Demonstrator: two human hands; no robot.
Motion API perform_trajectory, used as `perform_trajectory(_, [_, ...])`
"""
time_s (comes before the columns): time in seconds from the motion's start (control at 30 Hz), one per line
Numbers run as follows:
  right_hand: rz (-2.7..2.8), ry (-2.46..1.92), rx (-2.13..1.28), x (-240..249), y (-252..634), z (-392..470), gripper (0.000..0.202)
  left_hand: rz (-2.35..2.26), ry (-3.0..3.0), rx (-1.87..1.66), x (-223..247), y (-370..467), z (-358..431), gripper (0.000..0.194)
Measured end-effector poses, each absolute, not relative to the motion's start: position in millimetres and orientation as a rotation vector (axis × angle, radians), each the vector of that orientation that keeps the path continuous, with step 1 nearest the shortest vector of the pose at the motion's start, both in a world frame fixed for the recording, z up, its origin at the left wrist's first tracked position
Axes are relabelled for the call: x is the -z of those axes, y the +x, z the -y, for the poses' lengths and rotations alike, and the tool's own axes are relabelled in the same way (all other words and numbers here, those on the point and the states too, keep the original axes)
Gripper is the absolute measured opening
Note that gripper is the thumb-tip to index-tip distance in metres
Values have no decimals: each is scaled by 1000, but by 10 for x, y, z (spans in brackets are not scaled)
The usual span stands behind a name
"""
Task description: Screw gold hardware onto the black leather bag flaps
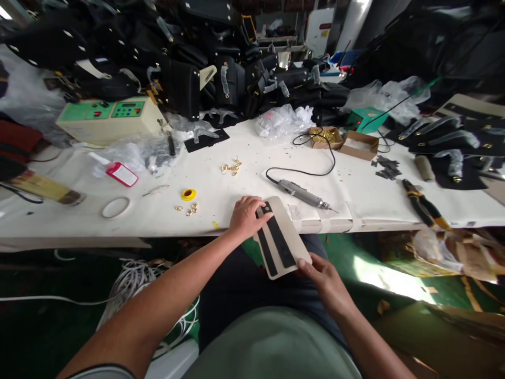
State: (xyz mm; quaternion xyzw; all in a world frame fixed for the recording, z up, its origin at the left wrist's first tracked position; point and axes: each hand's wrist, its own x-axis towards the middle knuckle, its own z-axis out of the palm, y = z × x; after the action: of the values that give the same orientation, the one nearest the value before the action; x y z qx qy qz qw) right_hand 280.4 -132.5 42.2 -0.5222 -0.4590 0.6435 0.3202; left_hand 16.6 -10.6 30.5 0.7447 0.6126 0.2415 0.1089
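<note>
A flat beige panel (pixel 289 231) with rounded corners and two black strips along it lies tilted over the table's front edge, its near end above my lap. My left hand (pixel 248 215) grips its upper left side, thumb on a black strip near a small round fitting. Closed on the lower right corner is my right hand (pixel 325 276), with the thumb on top and the other fingers partly hidden beneath. Right of the panel, a grey pen-like electric screwdriver (pixel 303 195) rests on the table with its cord running back.
The white table (pixel 213 184) holds gold hardware (pixel 232 167), a yellow tape roll (pixel 189 195), a red-edged bottle (pixel 122 173), pliers (pixel 424 205) and a small box of gold pieces (pixel 325 137). A control box (pixel 112 121) and piled black bags (pixel 181 84) stand behind. Cables (pixel 134 284) lie below left.
</note>
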Motion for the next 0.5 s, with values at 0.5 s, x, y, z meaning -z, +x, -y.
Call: perform_trajectory(0.5, [2528,-529,-964,-1666,2279,887,16,-1489,2175,-1335,-1025,185,1640,39])
